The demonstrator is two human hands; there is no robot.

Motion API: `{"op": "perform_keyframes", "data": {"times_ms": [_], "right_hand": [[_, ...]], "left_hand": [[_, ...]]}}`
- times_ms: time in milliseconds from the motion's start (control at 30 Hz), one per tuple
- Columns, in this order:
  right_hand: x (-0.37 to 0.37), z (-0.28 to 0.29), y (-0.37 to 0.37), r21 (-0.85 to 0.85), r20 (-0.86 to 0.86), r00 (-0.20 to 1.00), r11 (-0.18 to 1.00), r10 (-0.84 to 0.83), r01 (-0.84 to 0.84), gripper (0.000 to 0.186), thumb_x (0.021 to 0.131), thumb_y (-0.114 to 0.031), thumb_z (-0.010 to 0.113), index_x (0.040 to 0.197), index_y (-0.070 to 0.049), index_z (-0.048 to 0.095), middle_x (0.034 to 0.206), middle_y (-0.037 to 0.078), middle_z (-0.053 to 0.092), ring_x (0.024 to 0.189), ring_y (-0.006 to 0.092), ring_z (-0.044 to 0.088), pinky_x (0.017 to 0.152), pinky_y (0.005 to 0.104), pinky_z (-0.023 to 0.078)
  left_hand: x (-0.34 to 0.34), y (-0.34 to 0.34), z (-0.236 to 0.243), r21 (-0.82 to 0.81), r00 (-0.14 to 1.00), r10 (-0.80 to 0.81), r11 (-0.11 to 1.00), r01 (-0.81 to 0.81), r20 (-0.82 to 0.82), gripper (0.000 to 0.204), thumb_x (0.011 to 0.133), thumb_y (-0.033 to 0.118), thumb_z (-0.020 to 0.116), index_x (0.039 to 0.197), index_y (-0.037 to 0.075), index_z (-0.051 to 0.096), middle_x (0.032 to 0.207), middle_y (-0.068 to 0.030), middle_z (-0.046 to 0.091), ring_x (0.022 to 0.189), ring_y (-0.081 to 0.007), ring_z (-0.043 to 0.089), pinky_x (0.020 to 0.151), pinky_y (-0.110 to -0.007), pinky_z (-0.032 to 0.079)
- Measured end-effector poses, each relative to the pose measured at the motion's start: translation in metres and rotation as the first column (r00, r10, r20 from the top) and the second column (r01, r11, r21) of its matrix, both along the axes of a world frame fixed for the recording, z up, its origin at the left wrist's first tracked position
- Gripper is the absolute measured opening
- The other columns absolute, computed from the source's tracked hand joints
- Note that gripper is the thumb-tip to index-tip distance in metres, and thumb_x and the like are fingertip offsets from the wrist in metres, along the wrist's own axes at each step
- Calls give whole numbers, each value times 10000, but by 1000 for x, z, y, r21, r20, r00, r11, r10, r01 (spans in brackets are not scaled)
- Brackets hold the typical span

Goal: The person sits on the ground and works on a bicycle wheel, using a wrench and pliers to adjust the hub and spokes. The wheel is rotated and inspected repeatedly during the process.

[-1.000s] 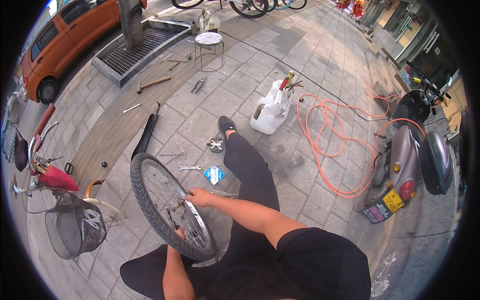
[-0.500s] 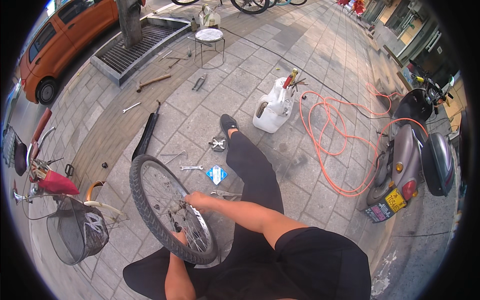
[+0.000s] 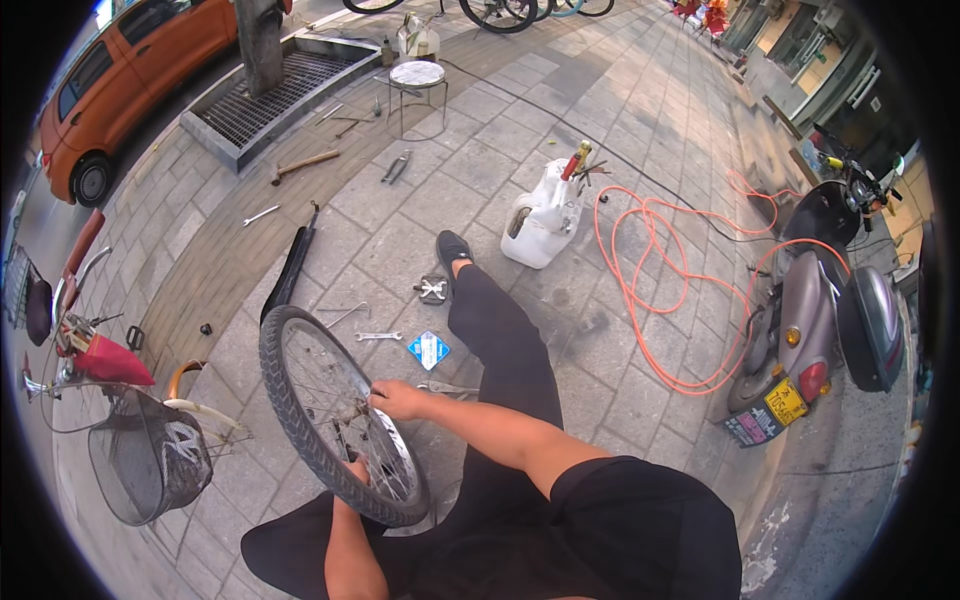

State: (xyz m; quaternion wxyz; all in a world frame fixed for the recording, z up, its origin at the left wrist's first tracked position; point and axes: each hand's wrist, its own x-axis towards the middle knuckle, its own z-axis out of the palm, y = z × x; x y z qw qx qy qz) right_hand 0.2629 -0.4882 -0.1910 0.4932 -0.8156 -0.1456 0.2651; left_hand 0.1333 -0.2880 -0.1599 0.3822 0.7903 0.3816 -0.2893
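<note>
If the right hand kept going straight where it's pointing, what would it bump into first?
Probably the bicycle wheel's spokes: the right hand is at the rim, pointing left and slightly forward across them. Depth is hard to judge, though.

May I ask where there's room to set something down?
Bare grey paving lies between the black-trousered leg and coiled orange hose, and between the white plastic jug and grey pliers. Beside the black-tyred wheel it's crowded: silver wrench, blue diamond-shaped packet.

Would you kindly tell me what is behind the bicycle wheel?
Through the wheel, paving and part of the left hand can be seen. The tyre covers the wrist, and that hand's grip is hidden.
</note>
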Motion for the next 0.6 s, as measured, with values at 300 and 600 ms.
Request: {"op": "perform_keyframes", "data": {"times_ms": [300,600], "right_hand": [[-2,23,18,-59,-547,815,980,-191,190,492,943,-437,516,964,33,663,821,222,679,822,317,677,793,469,535],[-5,4,5,6,92,995,999,46,-47,430,1028,-390,536,1078,22,645,910,232,670,895,413,666,830,502,519]], "left_hand": [[-8,0,9,12,999,38,999,-38,-1,384,903,313,732,874,-69,709,740,-189,690,691,-287,692,630,-451,522],[-1,8,18,-45,1000,28,999,-27,9,478,920,347,696,679,-66,700,602,-138,675,557,-254,687,569,-402,531]]}}
